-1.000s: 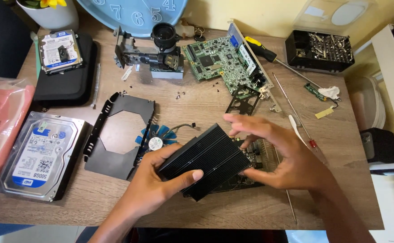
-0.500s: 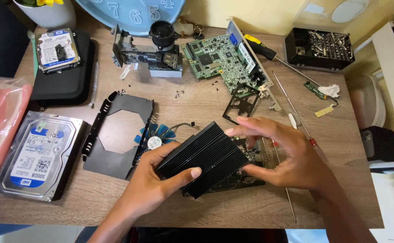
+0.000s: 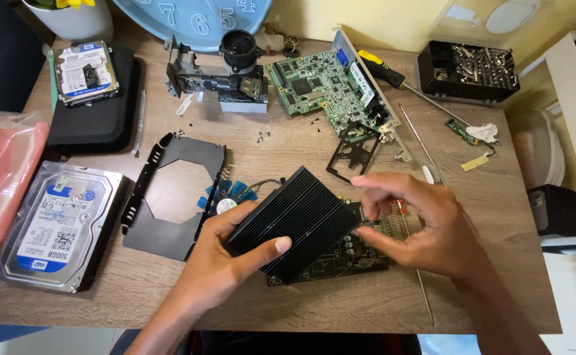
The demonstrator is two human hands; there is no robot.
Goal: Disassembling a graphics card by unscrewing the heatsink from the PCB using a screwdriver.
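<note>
Left hand clamps black finned heatsink, thumb on edge, tilting it off dark circuit board for access. Right hand pinches at board edge beneath, steadying it on worktop; blue fan just behind.

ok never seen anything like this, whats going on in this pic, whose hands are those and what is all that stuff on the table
This is one picture from a camera worn on a person's head, looking down at their own two bare hands over a wooden table. No machine is involved.

The left hand grips a black finned heatsink by its near edge. The heatsink sits on a dark circuit board, and the right hand pinches at that board's far edge.

Around them lie taken-apart electronics: a large hard drive at the left, a smaller hard drive on a black case, a black metal bracket plate, a small blue fan, a green circuit board, a yellow-handled screwdriver and a black box of bits.
</note>
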